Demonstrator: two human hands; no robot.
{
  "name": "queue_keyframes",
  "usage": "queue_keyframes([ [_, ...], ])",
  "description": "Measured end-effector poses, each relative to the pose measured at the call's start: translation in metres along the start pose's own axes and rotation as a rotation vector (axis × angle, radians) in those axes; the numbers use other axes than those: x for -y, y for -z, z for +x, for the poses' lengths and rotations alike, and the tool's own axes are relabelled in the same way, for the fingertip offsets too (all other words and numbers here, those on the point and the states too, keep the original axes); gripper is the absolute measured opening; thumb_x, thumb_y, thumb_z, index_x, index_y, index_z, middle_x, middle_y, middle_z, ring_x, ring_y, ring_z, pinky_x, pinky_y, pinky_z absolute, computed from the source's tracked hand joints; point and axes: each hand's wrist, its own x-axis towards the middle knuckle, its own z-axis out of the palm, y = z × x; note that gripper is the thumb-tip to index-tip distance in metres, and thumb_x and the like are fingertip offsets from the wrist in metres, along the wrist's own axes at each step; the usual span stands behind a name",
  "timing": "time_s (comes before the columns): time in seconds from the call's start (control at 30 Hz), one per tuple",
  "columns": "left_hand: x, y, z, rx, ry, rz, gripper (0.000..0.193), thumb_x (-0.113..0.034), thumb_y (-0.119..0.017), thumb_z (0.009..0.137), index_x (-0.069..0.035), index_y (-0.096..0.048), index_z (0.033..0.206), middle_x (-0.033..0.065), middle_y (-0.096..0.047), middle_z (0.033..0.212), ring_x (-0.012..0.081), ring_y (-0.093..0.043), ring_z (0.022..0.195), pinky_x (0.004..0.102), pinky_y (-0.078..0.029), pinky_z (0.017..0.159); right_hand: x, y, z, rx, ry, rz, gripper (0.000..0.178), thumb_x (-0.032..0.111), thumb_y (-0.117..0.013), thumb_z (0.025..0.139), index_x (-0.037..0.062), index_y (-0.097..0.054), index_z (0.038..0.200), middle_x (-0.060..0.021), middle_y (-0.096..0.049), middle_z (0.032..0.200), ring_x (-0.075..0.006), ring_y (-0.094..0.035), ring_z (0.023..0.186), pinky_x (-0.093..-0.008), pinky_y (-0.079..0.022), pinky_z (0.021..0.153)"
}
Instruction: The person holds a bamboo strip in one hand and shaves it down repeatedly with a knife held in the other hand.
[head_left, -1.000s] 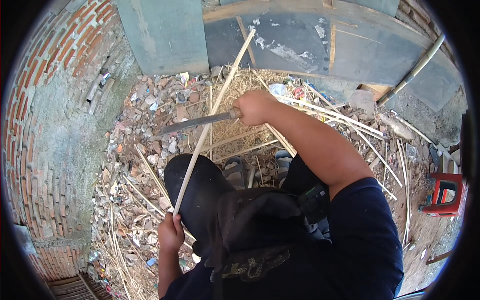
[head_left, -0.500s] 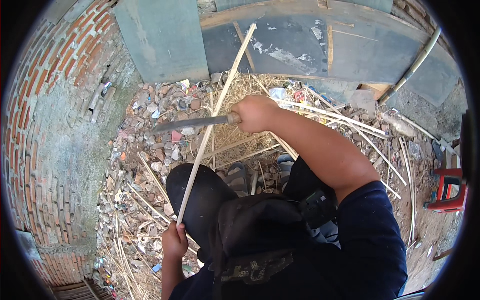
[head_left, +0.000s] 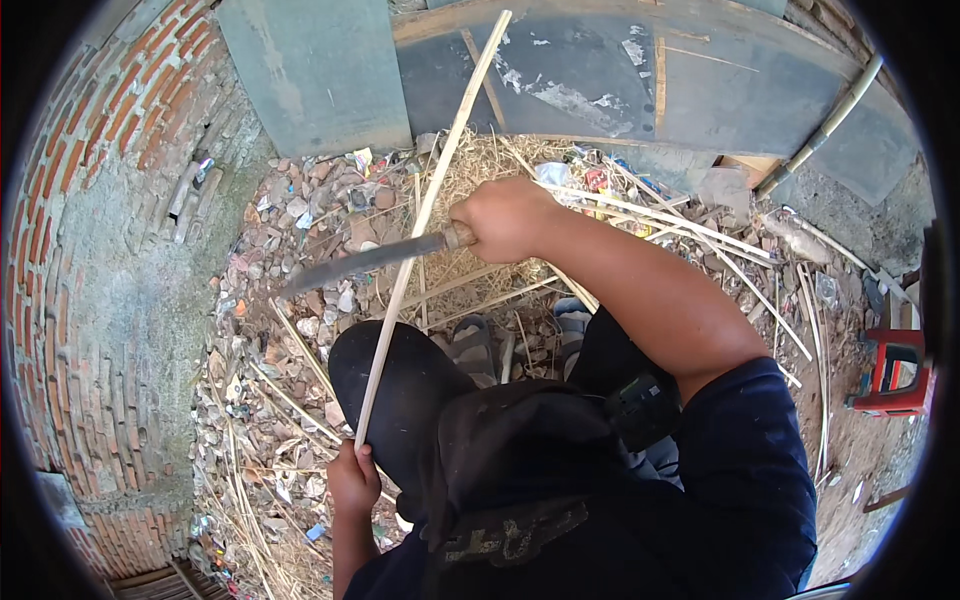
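Note:
A long, pale bamboo strip [head_left: 456, 130] slants up and away from my left knee toward the dark panels. My left hand [head_left: 353, 480] grips its near end beside the knee. In my closed right hand [head_left: 508, 220] is the short wooden handle of a machete [head_left: 365, 261]. Its dark blade points left and crosses over the strip around the middle. Whether the edge is cutting into the strip cannot be made out. Under the right hand lies a heap of pale shavings [head_left: 480, 160], partly hidden by the arm.
More split strips [head_left: 690, 232] lie at right and others [head_left: 290, 400] at left, over stony, littered ground. A brick wall [head_left: 120, 330] rises on the left; dark panels [head_left: 590, 90] stand along the far side. A pole [head_left: 822, 130] leans there. At right sits a red stool [head_left: 893, 372].
The machete's tip has swung down and left, and the blade crosses the strip slightly nearer to me. The strip's far end appears higher. Both hands keep their hold.

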Motion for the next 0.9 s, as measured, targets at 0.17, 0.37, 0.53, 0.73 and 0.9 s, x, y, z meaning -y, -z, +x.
queue_keyframes([
  [0.17, -0.013, 0.000, 0.019, -0.045, -0.062, 0.040, 0.033, -0.027, -0.047, 0.103, -0.001, -0.052, 0.084, 0.0236, -0.056, 0.061, 0.0476, -0.059, 0.060, 0.0509, -0.041, 0.052, -0.091, -0.023, 0.006, 0.009, -0.361, 0.186, 0.023, 0.021, -0.062, 0.080, 0.0078, -0.069, 0.097, -0.0162, -0.070, 0.095, -0.0345, -0.069, 0.090, -0.0466, -0.054, 0.081],
  [0.37, -0.008, 0.006, 0.006, 0.023, -0.044, 0.043, 0.028, -0.025, -0.047, 0.102, -0.001, -0.053, 0.088, 0.0228, -0.056, 0.061, 0.0470, -0.058, 0.059, 0.0518, -0.042, 0.052, -0.040, -0.011, 0.001, 0.014, -0.137, 0.143, 0.020, 0.020, -0.063, 0.078, 0.0109, -0.069, 0.095, -0.0150, -0.070, 0.088, -0.0344, -0.068, 0.087, -0.0464, -0.054, 0.080],
  [0.53, -0.003, -0.006, 0.009, -0.065, -0.043, -0.005, 0.029, -0.026, -0.049, 0.102, -0.002, -0.054, 0.086, 0.0229, -0.056, 0.061, 0.0479, -0.058, 0.061, 0.0518, -0.042, 0.053, -0.063, -0.003, 0.004, 0.049, -0.282, 0.213, 0.020, 0.022, -0.063, 0.077, 0.0092, -0.067, 0.092, -0.0189, -0.068, 0.086, -0.0363, -0.067, 0.087, -0.0476, -0.054, 0.078],
  [0.73, -0.004, 0.018, 0.015, 0.031, -0.085, 0.117, 0.030, -0.028, -0.049, 0.102, -0.002, -0.056, 0.087, 0.0232, -0.057, 0.062, 0.0478, -0.058, 0.060, 0.0526, -0.042, 0.054, -0.106, -0.008, -0.006, -0.111, -0.332, 0.146, 0.020, 0.022, -0.061, 0.082, 0.0095, -0.067, 0.097, -0.0162, -0.068, 0.088, -0.0360, -0.068, 0.089, -0.0480, -0.054, 0.079],
  [0.9, -0.005, 0.003, 0.015, -0.006, -0.090, -0.026, 0.035, -0.029, -0.045, 0.103, -0.001, -0.053, 0.085, 0.0200, -0.054, 0.058, 0.0449, -0.057, 0.056, 0.0485, -0.040, 0.051, -0.045, 0.014, -0.013, -0.049, -0.102, 0.116, 0.017, 0.021, -0.063, 0.079, 0.0115, -0.067, 0.094, -0.0147, -0.068, 0.084, -0.0355, -0.068, 0.087, -0.0480, -0.054, 0.078],
])
